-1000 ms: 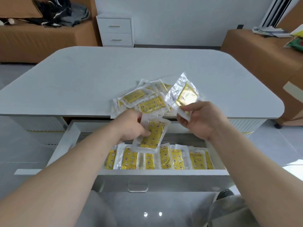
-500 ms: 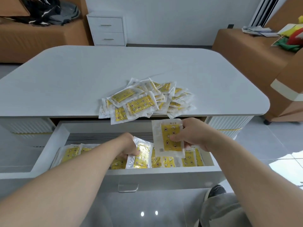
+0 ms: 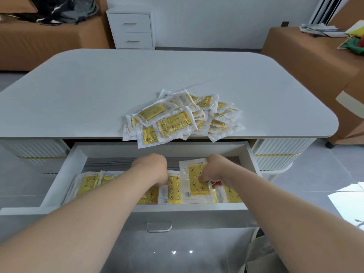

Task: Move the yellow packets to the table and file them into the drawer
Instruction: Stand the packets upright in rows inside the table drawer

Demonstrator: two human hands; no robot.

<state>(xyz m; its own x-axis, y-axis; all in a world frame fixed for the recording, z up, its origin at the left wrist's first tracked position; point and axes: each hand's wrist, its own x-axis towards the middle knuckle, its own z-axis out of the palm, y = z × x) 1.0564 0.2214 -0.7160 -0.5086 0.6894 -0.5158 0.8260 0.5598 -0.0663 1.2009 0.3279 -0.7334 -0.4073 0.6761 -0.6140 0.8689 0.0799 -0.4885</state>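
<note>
Drawer [image 3: 63, 174] is pulled right out under the near edge of the tabletop [image 3: 88, 91], with both hands down inside it. Right hand [image 3: 215, 171] is pinching one packet [image 3: 194, 187] upright, thumb on its printed face, just over the right part of the row of packets [image 3: 88, 184] standing along the drawer's front wall. Left hand [image 3: 151, 169] is knuckles-up in the middle of that row with its fingers curled down out of sight, so can't tell if it's gripping a packet or just touching them. Behind the row a strip of drawer floor shows, up to the back wall. The row's ends sit near the side walls.

The pile of yellow packets [image 3: 181, 119] sits right at the tabletop's near edge, a couple hanging over the lip above the drawer, well apart from the side and far edges. Drawer handle [image 3: 159, 226] is between the forearms. Further out there's a white nightstand [image 3: 131, 30] against the wall and a brown sofa [image 3: 49, 42] with dark clothes [image 3: 59, 8] off to the left. A brown bench [image 3: 305, 60] sits close to the tabletop's right corner.
</note>
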